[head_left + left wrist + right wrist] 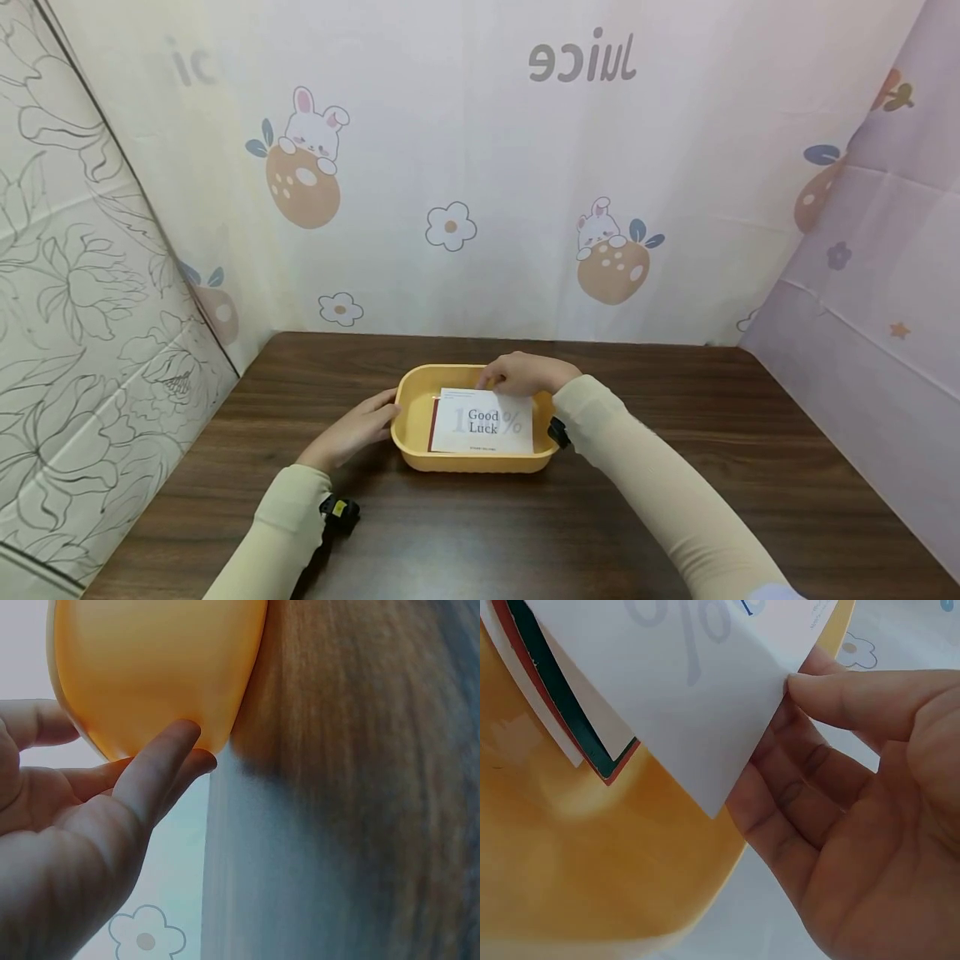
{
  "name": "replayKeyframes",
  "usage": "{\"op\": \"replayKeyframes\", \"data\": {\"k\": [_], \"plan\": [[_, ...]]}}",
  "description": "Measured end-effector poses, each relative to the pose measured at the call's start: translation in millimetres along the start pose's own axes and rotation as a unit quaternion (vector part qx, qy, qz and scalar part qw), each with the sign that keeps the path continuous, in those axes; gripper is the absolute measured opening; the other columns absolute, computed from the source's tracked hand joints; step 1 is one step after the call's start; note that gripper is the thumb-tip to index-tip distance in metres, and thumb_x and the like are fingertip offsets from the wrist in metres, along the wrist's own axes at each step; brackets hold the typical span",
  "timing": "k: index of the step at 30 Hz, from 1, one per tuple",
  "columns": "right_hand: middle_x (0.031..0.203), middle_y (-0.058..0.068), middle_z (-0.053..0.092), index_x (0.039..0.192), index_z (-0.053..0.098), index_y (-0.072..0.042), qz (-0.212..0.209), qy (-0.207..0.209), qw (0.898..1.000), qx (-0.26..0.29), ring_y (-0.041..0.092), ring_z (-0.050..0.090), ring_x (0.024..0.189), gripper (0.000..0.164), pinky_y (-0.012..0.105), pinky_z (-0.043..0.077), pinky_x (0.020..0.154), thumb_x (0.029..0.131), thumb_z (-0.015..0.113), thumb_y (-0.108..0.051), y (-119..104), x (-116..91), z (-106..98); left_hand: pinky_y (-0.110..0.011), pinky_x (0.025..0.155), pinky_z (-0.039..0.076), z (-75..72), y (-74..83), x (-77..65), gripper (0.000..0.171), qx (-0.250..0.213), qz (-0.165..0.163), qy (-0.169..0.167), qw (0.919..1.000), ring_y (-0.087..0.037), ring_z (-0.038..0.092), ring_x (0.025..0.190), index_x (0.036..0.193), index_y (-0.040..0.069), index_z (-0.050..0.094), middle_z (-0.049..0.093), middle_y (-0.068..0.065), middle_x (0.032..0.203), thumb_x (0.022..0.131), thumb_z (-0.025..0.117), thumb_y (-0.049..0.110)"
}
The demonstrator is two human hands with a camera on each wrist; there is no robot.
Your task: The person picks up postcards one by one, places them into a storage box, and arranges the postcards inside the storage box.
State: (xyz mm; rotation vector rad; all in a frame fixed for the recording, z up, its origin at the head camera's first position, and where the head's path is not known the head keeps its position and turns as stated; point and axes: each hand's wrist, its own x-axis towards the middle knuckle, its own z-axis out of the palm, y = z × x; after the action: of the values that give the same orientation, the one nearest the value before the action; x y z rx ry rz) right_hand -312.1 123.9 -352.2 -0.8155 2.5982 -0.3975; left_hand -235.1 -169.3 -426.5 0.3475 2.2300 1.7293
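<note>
A yellow plastic basin (480, 463) stands on the table with a stack of cards lying in it. The top white card (465, 425) reads "Good Luck" over pale grey print. My right hand (523, 373) reaches over the basin's far side and pinches that card's edge, thumb on one face and fingers behind it in the right wrist view. Under it, red and green card edges (592, 754) show. My left hand (356, 429) holds the basin's left end, with fingers (154, 772) against the outer wall and another finger at the rim.
The dark wooden table (675, 483) extends around the basin. Behind it hangs a pale curtain (480, 167) printed with rabbits and flowers. Floral sheeting (90, 292) borders the left side. Each wrist wears a black camera, such as the left one (340, 514).
</note>
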Motion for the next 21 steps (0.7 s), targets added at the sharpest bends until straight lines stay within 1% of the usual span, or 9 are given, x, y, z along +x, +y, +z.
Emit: {"op": "replayKeyframes", "data": {"k": [4,7,10,15,19,21], "plan": [[0.123,0.002,0.064,0.121,0.072,-0.018,0.012,-0.006,1.000,-0.013,0.018,0.056,0.101,0.029,0.036,0.048,0.091,0.105,0.049,-0.012,1.2,2.1,0.8,-0.049,0.106,0.044,0.1,0.3,-0.1,0.054,0.000,0.004,-0.002,1.0000,-0.039,0.042,0.137,0.155,-0.006,0.024,0.030,-0.029,0.156,0.108,0.038,0.018],[0.123,0.002,0.065,0.125,0.070,-0.016,0.020,-0.017,1.000,-0.017,0.018,0.057,0.102,0.030,0.039,0.048,0.097,0.106,0.046,-0.017,1.5,3.4,1.4,-0.049,0.106,0.044,-0.2,-0.4,0.2,0.054,-0.001,0.006,-0.003,1.0000,-0.039,0.042,0.137,0.155,-0.006,0.024,0.031,-0.029,0.155,0.108,0.038,0.017],[0.117,0.001,0.066,0.125,0.070,-0.013,0.029,-0.025,0.999,-0.014,0.018,0.057,0.100,0.031,0.040,0.048,0.097,0.106,0.046,-0.021,1.4,4.3,1.8,-0.049,0.106,0.044,-0.6,-1.3,0.6,0.053,-0.003,0.005,-0.002,1.0000,-0.039,0.042,0.136,0.155,-0.006,0.025,0.032,-0.029,0.155,0.109,0.037,0.016],[0.107,0.000,0.066,0.123,0.071,-0.012,0.045,-0.032,0.998,-0.003,0.018,0.056,0.094,0.031,0.038,0.049,0.091,0.106,0.049,-0.024,2.2,4.5,2.3,-0.048,0.105,0.045,-0.5,-1.5,0.7,0.053,-0.001,0.006,-0.004,1.0000,-0.038,0.042,0.136,0.155,-0.005,0.025,0.031,-0.029,0.155,0.109,0.038,0.017],[0.107,0.002,0.065,0.124,0.070,-0.011,0.060,-0.054,0.997,0.002,0.018,0.056,0.094,0.031,0.041,0.049,0.092,0.105,0.052,-0.028,2.2,2.9,1.1,-0.049,0.106,0.044,-0.7,-1.5,0.9,0.054,0.002,0.004,-0.006,1.0000,-0.038,0.041,0.137,0.156,-0.005,0.024,0.030,-0.028,0.156,0.109,0.038,0.019],[0.110,0.003,0.065,0.126,0.069,-0.011,0.065,-0.063,0.996,0.005,0.018,0.057,0.098,0.033,0.043,0.048,0.096,0.105,0.053,-0.030,1.6,1.7,0.0,-0.049,0.106,0.044,-0.9,-1.7,1.0,0.054,0.001,0.003,-0.005,1.0000,-0.038,0.041,0.137,0.156,-0.005,0.024,0.029,-0.028,0.156,0.109,0.038,0.019]]}}
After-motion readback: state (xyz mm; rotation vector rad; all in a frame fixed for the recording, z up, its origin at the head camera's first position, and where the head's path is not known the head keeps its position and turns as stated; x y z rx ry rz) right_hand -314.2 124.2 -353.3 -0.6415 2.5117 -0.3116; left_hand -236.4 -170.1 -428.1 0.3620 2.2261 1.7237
